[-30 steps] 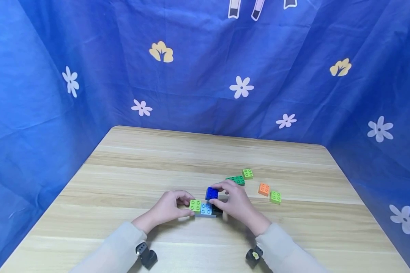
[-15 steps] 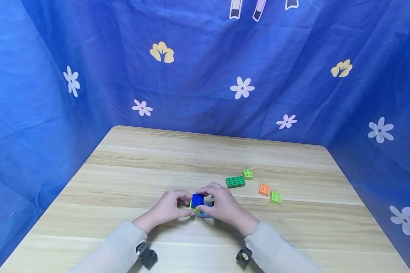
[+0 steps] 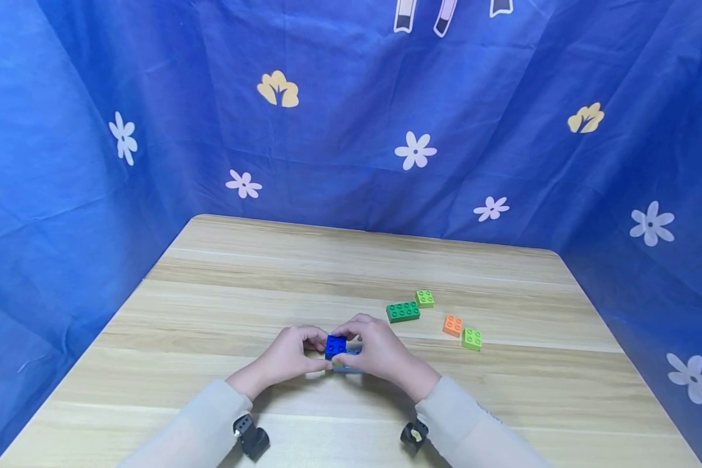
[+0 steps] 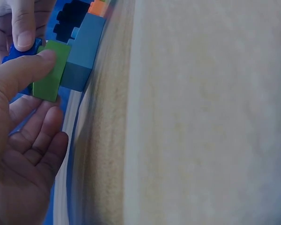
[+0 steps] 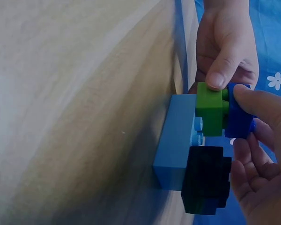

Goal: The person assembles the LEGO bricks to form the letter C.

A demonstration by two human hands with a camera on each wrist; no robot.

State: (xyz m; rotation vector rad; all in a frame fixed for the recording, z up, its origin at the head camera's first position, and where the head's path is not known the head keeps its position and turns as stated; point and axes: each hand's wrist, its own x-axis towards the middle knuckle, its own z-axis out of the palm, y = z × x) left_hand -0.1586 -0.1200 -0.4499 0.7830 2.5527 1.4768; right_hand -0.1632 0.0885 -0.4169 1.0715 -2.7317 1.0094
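Observation:
A dark blue brick (image 3: pixel 335 346) is pinched between the thumb and fingers of my right hand (image 3: pixel 377 354). It sits over a light green brick (image 5: pixel 208 110), whose studs show in a narrow gap between the two. My left hand (image 3: pixel 289 354) grips the light green brick, thumb on the near side, fingers behind. Both bricks stand at the left end of a long light blue brick (image 5: pixel 173 140). On its other end is a black brick (image 5: pixel 206 173), hidden behind my right hand in the head view.
Beyond my right hand lie a dark green long brick (image 3: pixel 403 312) and a small light green brick (image 3: pixel 424 298). Farther right are an orange brick (image 3: pixel 452 325) and another light green one (image 3: pixel 471 338). Blue patterned cloth (image 3: pixel 339 117) hangs around the wooden table (image 3: pixel 304 266).
My right hand has carried the dark blue brick leftward and down, from above the black brick onto the light green one. My left hand has stayed in place.

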